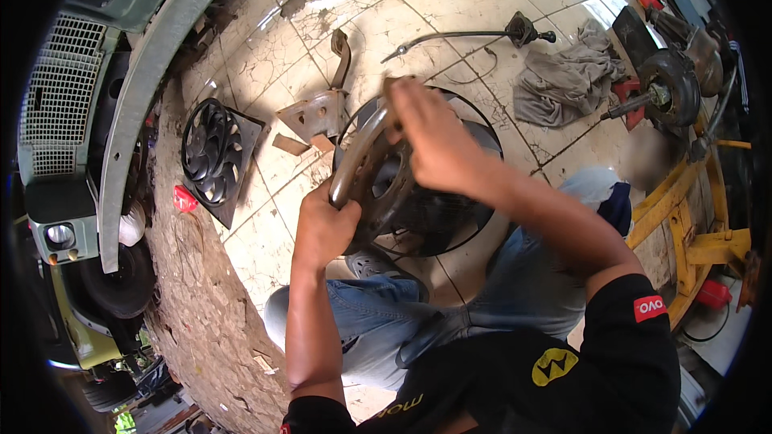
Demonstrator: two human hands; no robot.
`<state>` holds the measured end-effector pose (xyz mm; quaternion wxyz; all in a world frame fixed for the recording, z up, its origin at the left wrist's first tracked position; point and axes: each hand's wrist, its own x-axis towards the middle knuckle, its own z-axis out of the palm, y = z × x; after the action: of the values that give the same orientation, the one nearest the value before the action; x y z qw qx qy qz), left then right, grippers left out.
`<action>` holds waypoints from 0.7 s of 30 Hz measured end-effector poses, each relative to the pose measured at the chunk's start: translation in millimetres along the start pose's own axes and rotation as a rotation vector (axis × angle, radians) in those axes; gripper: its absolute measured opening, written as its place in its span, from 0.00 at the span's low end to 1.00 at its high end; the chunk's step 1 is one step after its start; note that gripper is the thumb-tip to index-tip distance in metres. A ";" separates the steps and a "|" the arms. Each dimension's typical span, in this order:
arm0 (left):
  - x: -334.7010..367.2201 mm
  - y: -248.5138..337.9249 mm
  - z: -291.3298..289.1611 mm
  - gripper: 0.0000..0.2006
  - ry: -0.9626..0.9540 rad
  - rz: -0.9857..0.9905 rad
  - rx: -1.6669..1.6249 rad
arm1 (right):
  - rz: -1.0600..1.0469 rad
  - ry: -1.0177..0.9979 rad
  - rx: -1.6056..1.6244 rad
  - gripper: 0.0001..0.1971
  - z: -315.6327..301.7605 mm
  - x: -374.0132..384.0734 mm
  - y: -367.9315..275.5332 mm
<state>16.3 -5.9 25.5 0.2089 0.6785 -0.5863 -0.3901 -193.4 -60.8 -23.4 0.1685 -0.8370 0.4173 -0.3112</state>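
Note:
My left hand [326,229] is closed round the near left rim of a worn metal brake disc [347,170], tilted up in front of me. My right hand [430,133] presses bent fingers against the disc's far edge, with a small brownish piece [391,88] at the fingertips that I cannot make out. The right hand is slightly blurred. Below the disc, a large black ring-shaped fan [492,141] lies on the floor, partly hidden by my hands and the disc.
On the tiled floor [366,12] lie a rusty pedal bracket [310,116], a smaller black fan [213,153], a black cable with a boot [450,34] and a grey rag [567,76]. A yellow metal stand [683,225] is at right; a vehicle's front with a bumper [133,104] is at left.

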 end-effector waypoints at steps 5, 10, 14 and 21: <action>-1.3 -2.0 -0.9 0.16 -0.042 -0.046 -0.063 | -0.063 0.084 0.077 0.41 -2.6 6.5 14.9; 3.5 0.3 3.9 0.16 -0.001 0.040 -0.076 | -0.008 0.077 -0.070 0.40 2.0 4.8 4.5; 1.3 9.2 0.5 0.16 -0.048 -0.039 -0.049 | -0.086 0.034 -0.053 0.37 -11.2 8.9 9.6; -0.3 1.5 3.9 0.19 -0.044 0.021 -0.021 | -0.208 0.017 -0.029 0.37 -11.6 -0.6 -15.5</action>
<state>12.3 -5.2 24.3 0.2071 0.6614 -0.5938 -0.4087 -192.1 -51.3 -6.5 0.1194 -0.8754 0.3342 -0.3281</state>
